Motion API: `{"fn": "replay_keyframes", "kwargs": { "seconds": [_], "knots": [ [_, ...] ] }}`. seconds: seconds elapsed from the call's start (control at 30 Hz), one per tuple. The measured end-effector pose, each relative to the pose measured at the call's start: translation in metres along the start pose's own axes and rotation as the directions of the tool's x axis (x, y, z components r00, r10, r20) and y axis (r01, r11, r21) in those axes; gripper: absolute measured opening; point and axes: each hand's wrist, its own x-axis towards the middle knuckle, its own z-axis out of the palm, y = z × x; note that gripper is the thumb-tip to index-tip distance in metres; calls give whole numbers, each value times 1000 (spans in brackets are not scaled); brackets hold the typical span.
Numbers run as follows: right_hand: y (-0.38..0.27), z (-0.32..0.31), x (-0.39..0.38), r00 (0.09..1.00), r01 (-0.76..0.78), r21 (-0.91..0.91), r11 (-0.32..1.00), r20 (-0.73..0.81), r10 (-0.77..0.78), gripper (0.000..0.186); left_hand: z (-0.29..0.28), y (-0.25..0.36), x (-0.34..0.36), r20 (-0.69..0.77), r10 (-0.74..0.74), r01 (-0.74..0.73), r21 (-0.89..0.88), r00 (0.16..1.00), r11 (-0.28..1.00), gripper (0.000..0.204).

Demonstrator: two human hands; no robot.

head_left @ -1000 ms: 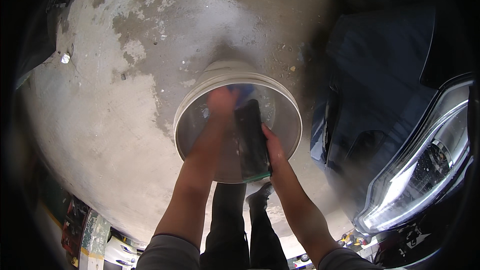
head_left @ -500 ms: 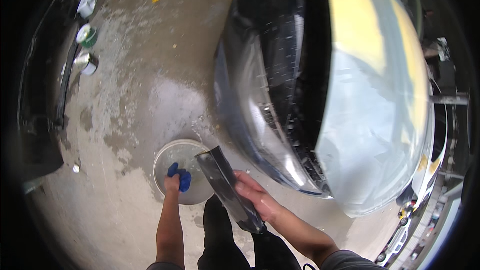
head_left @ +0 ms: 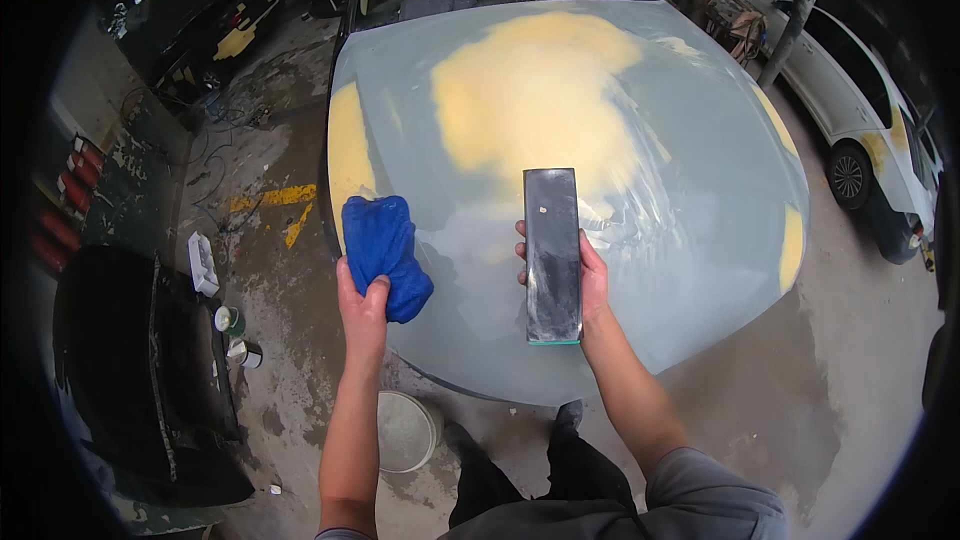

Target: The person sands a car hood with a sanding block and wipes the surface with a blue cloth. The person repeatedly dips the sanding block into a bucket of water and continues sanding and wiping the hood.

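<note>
Head cam: my L hand [head_left: 362, 312] clamps a blue cloth [head_left: 383, 245], thumb on top; my R hand [head_left: 595, 283] wraps a long dk block [head_left: 552, 260], both above the grey/yellow hood [head_left: 690, 240]. Green can [head_left: 229, 320] on flr [head_left: 255, 420], L side; markings too small to read.

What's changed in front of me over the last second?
The left hand lifted the blue cloth up from the bucket; the right hand raised the long black block. Both now show against the car hood. Nothing was let go: same grips, and the bucket stays on the floor.
</note>
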Motion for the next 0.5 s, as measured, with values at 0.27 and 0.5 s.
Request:
{"fn": "replay_keyframes", "kwargs": {
  "seconds": [0.27, 0.5],
  "knots": [
    [-139, -118, 63, 942, 96, -104, 990, -313, -124, 56, 324, 44, -26, 453, 263, -443, 356, 852, 823, 75],
    [-199, -145, 33, 939, 82, -19, 996, -334, -83, 55, 438, 34, 57, 423, 438, -607, 505, 793, 613, 55]
  ]
}}
